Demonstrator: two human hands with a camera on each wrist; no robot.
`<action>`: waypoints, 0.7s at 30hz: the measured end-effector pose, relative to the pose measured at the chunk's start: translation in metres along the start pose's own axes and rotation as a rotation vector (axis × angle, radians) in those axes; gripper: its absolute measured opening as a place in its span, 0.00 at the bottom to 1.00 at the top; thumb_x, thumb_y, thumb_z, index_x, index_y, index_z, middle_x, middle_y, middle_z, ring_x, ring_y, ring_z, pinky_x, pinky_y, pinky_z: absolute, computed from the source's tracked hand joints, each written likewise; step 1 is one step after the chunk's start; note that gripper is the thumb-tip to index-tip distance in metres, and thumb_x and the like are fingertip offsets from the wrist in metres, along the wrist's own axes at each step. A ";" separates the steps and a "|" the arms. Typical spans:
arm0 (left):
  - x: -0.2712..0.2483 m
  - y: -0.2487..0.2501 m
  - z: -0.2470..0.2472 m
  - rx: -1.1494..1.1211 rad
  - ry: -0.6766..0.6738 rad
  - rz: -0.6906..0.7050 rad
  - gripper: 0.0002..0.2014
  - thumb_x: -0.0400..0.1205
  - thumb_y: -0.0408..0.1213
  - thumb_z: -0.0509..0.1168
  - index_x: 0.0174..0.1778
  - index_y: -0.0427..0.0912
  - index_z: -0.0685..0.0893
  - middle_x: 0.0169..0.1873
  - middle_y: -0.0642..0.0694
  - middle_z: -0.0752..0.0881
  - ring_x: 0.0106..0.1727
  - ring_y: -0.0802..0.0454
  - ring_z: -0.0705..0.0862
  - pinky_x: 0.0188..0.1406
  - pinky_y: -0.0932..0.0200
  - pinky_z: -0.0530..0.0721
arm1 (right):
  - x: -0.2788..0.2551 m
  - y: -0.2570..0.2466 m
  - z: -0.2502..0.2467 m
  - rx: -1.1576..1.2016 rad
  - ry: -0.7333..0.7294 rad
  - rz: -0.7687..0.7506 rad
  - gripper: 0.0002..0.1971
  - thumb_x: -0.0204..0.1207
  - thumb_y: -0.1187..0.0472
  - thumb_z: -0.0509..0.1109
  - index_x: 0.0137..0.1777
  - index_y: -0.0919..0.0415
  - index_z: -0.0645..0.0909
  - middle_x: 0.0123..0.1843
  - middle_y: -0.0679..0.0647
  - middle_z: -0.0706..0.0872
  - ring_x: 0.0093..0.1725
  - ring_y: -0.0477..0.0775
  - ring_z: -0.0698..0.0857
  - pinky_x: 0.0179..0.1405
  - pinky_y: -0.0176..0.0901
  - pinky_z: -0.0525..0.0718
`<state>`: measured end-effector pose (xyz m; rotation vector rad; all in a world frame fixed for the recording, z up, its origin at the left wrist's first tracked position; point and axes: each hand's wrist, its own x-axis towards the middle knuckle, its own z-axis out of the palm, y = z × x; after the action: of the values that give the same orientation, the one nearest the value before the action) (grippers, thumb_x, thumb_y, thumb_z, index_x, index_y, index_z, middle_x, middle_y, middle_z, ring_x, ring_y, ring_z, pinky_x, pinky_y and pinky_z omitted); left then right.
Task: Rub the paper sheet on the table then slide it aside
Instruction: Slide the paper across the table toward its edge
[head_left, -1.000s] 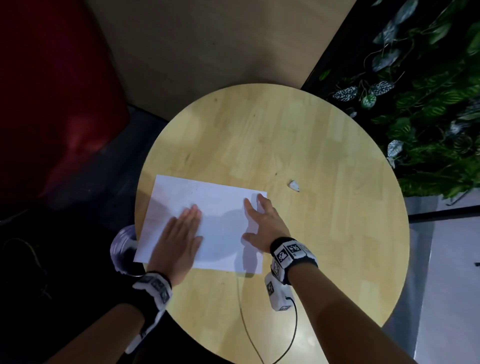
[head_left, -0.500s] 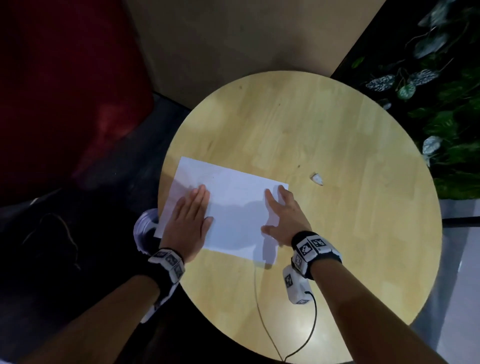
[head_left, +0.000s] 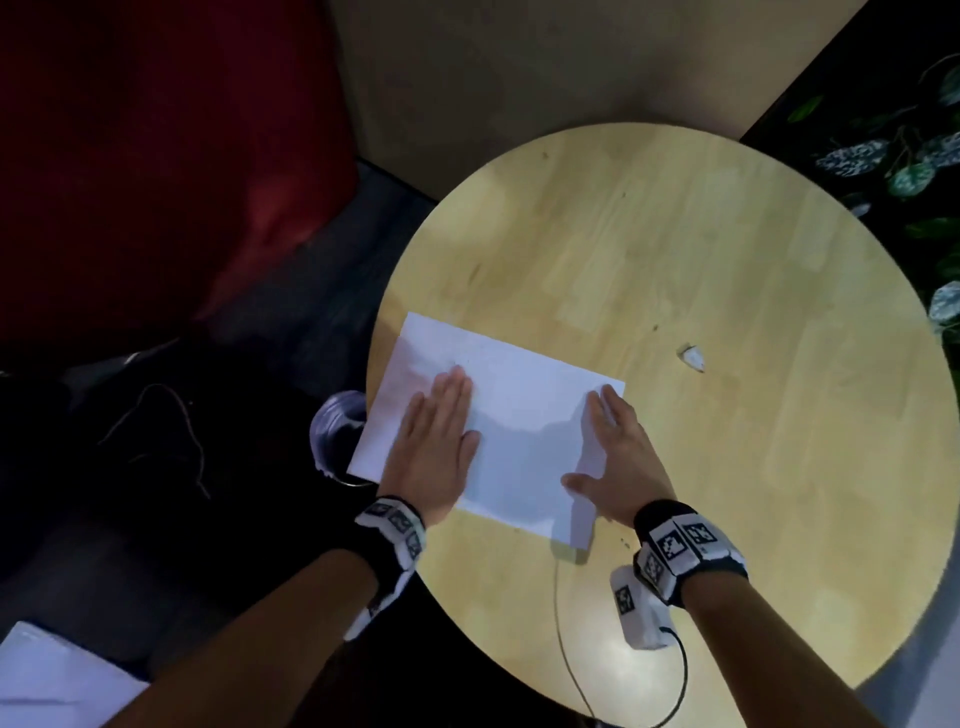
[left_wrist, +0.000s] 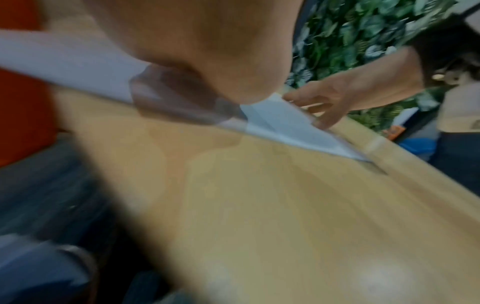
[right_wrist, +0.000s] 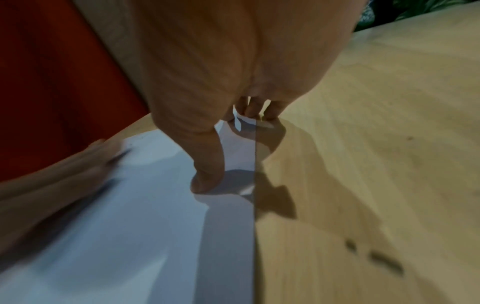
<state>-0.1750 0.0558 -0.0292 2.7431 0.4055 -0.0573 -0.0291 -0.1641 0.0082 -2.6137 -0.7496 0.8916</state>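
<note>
I am looking down from the head view at a round, light wooden table (head_left: 727, 312) that fills the right and centre of the frame. A white paper sheet (head_left: 519, 415) lies flat on it at the table's left edge, left of centre in the frame, with its lower left corner reaching just past the rim.

My left hand (head_left: 434, 452) lies palm down on the left half of the sheet, its fingers (head_left: 452, 395) straight, close together and pointing toward the top of the frame. My right hand (head_left: 618, 457) lies on the sheet's right edge, fingers straight and relaxed, thumb spread out to the left onto the paper. In the right wrist view the thumb tip presses the sheet and the fingertips (right_wrist: 259, 109) rest at its far corner. Neither hand curls around anything.

Both wrists wear black bands with white marker blocks. A small white device (head_left: 639, 608) with a dark cable (head_left: 566, 649) lies on the table below the right wrist, near the bottom of the frame. A small white scrap (head_left: 692, 357) sits on the bare wood to the right of the sheet, well apart from it. A clear round container (head_left: 335, 431) stands beside the table's left edge, below table level. Green leafy plants (head_left: 914, 161) fill the upper right corner.
</note>
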 end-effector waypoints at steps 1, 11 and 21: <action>0.002 0.017 0.007 -0.024 -0.010 0.065 0.30 0.92 0.47 0.46 0.90 0.36 0.56 0.90 0.42 0.55 0.90 0.46 0.54 0.86 0.45 0.55 | -0.004 -0.003 0.005 -0.008 -0.010 -0.017 0.56 0.68 0.50 0.80 0.86 0.50 0.43 0.86 0.44 0.37 0.84 0.47 0.46 0.76 0.36 0.55; 0.047 0.011 0.001 -0.075 -0.011 -0.014 0.31 0.91 0.48 0.44 0.89 0.37 0.58 0.89 0.43 0.57 0.90 0.47 0.55 0.88 0.45 0.56 | -0.013 -0.016 0.009 -0.031 0.077 -0.087 0.50 0.64 0.48 0.82 0.84 0.47 0.58 0.81 0.56 0.55 0.79 0.59 0.61 0.74 0.53 0.72; 0.047 -0.028 0.003 -0.007 0.053 -0.101 0.31 0.92 0.49 0.43 0.90 0.38 0.56 0.90 0.43 0.54 0.90 0.47 0.54 0.88 0.46 0.54 | -0.009 -0.027 0.027 -0.075 0.067 -0.151 0.52 0.68 0.37 0.75 0.85 0.41 0.45 0.86 0.47 0.38 0.85 0.51 0.44 0.80 0.57 0.62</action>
<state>-0.1384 0.0929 -0.0459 2.7201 0.5578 -0.0097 -0.0623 -0.1445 0.0023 -2.5948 -0.9655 0.7433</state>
